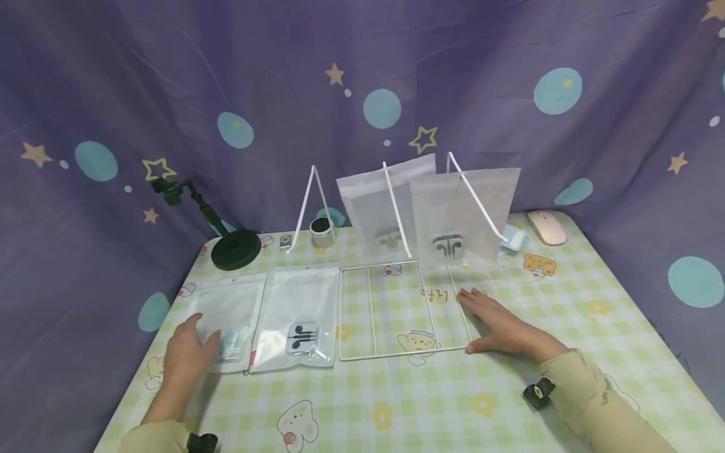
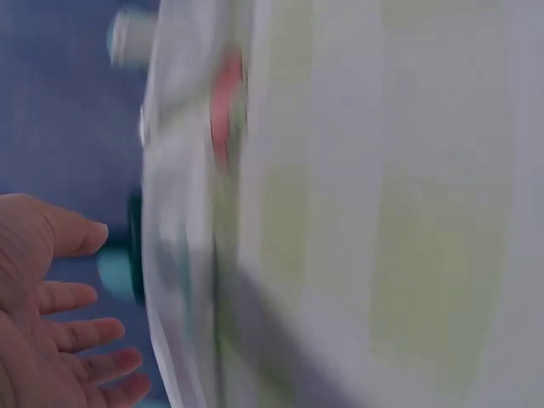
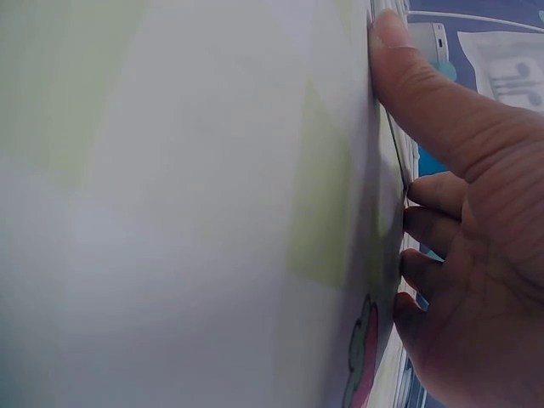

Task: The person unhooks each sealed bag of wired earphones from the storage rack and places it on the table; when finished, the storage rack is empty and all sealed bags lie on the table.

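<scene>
The left hand (image 1: 189, 352), thumb and fingers spread, is at the near left part of a clear bag (image 1: 232, 308) with something bluish inside (whether they touch, I cannot tell). Just right of that hand's bag lies a second bag (image 1: 297, 289) holding earphones (image 1: 302, 338). Between the hands stands a white wire rack (image 1: 404, 353), its two hanging bags (image 1: 442, 214) beyond the right hand (image 1: 501, 327). That hand, thumb apart from extended fingers, touches the rack's right side; a pink mouse (image 1: 546, 227) lies beyond it, rightward.

A purple curtain (image 1: 362, 50) (star-patterned) hangs behind a green-checked tablecloth (image 1: 340, 402).
</scene>
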Action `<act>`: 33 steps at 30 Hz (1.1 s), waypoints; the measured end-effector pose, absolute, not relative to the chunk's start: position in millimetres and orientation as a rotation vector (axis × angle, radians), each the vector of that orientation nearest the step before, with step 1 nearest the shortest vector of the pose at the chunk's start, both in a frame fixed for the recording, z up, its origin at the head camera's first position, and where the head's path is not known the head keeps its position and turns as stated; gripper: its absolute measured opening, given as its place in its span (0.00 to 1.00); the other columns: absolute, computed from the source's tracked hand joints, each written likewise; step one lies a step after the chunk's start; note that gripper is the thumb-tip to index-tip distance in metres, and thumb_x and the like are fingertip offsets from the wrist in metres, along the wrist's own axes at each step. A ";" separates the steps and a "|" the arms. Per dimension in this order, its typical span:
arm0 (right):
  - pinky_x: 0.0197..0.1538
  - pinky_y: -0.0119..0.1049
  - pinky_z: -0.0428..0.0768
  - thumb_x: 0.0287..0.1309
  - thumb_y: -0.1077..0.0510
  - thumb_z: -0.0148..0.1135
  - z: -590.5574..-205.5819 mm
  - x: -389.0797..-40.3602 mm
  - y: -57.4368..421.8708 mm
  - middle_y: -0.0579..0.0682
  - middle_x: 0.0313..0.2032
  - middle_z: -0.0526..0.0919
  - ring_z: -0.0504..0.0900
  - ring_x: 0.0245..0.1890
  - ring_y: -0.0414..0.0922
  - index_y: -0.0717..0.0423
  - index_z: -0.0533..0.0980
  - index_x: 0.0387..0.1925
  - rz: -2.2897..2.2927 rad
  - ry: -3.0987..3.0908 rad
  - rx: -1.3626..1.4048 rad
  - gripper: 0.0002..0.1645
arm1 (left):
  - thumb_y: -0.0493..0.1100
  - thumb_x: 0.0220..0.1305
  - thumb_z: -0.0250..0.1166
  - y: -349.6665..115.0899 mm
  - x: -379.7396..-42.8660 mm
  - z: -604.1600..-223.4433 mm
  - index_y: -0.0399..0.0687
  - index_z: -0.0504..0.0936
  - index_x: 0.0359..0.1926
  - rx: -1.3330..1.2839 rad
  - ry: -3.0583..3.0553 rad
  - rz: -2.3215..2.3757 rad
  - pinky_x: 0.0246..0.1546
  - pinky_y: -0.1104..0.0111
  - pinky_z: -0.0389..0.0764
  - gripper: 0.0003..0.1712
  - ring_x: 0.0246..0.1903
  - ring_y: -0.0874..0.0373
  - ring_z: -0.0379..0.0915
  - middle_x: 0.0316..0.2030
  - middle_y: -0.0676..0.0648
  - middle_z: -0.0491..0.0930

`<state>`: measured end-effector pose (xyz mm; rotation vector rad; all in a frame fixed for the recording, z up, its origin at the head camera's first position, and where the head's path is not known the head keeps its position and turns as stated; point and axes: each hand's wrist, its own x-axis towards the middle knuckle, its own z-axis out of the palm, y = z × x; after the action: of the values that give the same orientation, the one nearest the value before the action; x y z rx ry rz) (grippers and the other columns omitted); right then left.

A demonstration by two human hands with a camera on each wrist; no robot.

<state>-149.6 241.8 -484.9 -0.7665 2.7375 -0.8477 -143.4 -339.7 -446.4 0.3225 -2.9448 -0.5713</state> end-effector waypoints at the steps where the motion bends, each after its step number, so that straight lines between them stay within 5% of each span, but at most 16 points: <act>1: 0.61 0.55 0.45 0.35 0.41 0.69 -484.9 -149.5 241.7 0.58 0.66 0.49 0.43 0.65 0.59 0.59 0.49 0.66 -0.851 2.733 -0.763 0.61 | 0.46 0.58 0.56 -328.8 -143.6 -444.8 0.30 0.58 0.59 0.253 -2.943 -0.587 0.49 0.44 0.58 0.34 0.51 0.30 0.55 0.52 0.26 0.60; 10: 0.62 0.54 0.44 0.35 0.41 0.69 -485.9 -150.0 242.0 0.56 0.66 0.48 0.41 0.65 0.57 0.58 0.48 0.66 -0.848 2.721 -0.733 0.61 | 0.47 0.57 0.60 -237.3 -144.2 -438.7 0.37 0.60 0.61 -0.311 -2.936 -0.654 0.55 0.51 0.58 0.34 0.57 0.40 0.56 0.58 0.36 0.61; 18: 0.61 0.55 0.43 0.35 0.42 0.70 -486.1 -152.0 241.3 0.57 0.66 0.47 0.41 0.65 0.58 0.58 0.48 0.66 -0.860 2.719 -0.727 0.61 | 0.60 0.54 0.58 -177.2 -144.0 -458.7 0.46 0.59 0.63 -0.699 -2.963 -0.518 0.57 0.48 0.54 0.40 0.63 0.45 0.48 0.63 0.40 0.55; 33: 0.60 0.57 0.45 0.33 0.40 0.70 -484.6 -150.5 240.4 0.59 0.65 0.49 0.42 0.64 0.60 0.61 0.50 0.65 -0.878 2.724 -0.750 0.62 | 0.71 0.45 0.57 -150.0 -148.6 -476.0 0.54 0.61 0.63 -0.784 -3.061 -0.330 0.57 0.42 0.43 0.47 0.64 0.42 0.42 0.64 0.44 0.54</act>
<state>-150.5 240.4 -484.6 -0.7505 2.7244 -0.8779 -148.6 -150.0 -476.0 -0.7839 -3.0607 -0.3299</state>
